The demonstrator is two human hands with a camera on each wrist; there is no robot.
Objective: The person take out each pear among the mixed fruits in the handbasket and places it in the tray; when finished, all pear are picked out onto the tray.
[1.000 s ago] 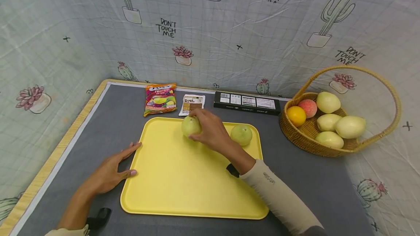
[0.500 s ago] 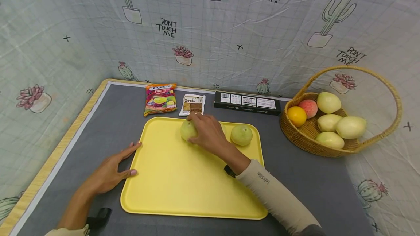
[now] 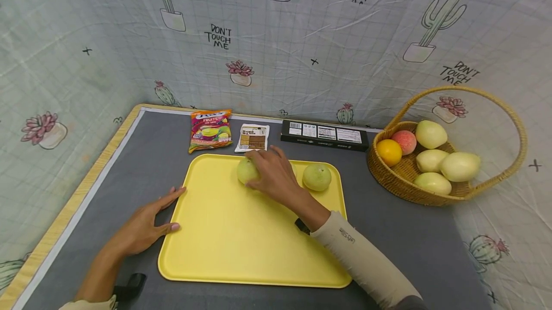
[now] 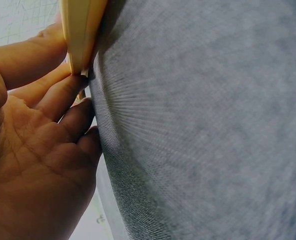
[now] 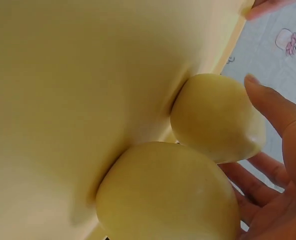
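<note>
On the yellow tray (image 3: pixel 241 233) several round pale green fruits stand in a row near the far edge. My right hand (image 3: pixel 276 173) is spread around the leftmost fruit (image 3: pixel 247 171), its index finger lifted. In the right wrist view the thumb is at that fruit's (image 5: pixel 215 117) upper edge and the other fingers are behind it. A second fruit (image 5: pixel 168 195) sits close beside it, mostly hidden by the hand in the head view. The rightmost fruit (image 3: pixel 316 177) rests near the tray's right corner. My left hand (image 3: pixel 144 223) touches the tray's left rim with thumb and fingers extended.
Behind the tray lie a colourful fruit candy bag (image 3: pixel 210 130), a small white-and-brown packet (image 3: pixel 252 137) and a long black box (image 3: pixel 324 135). At right stands a wicker basket (image 3: pixel 398 192) with a tall handle, holding an orange, a peach and several pale fruits.
The right hand has set the leftmost fruit slightly left and down onto the tray, then loosened its fingers, the index rising. A fruit behind the hand has come partly into sight. Left hand unmoved.
</note>
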